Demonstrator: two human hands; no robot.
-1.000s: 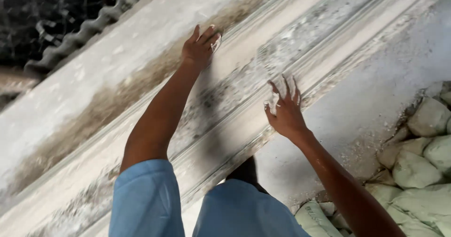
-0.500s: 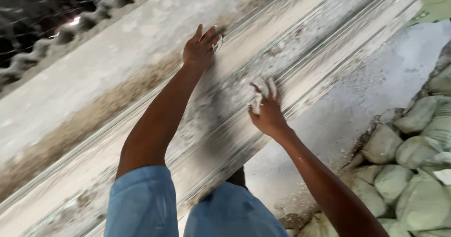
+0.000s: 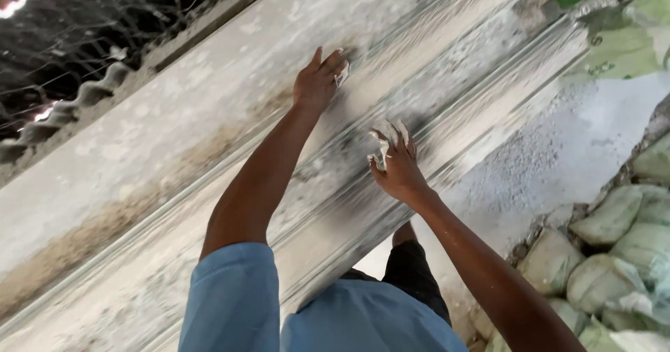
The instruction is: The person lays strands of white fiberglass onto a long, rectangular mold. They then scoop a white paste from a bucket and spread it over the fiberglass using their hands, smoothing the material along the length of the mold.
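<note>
Big long plaster moulding (image 3: 209,156) runs diagonally across in front of me, pale stuffed sacks (image 3: 614,254) piled off to the right. My left hand (image 3: 317,83) lies flat on its upper band, fingers together, gripping nothing. My right hand (image 3: 398,167) presses a small whitish pad (image 3: 382,146) into the ridged groove, fingers clamped on it.
</note>
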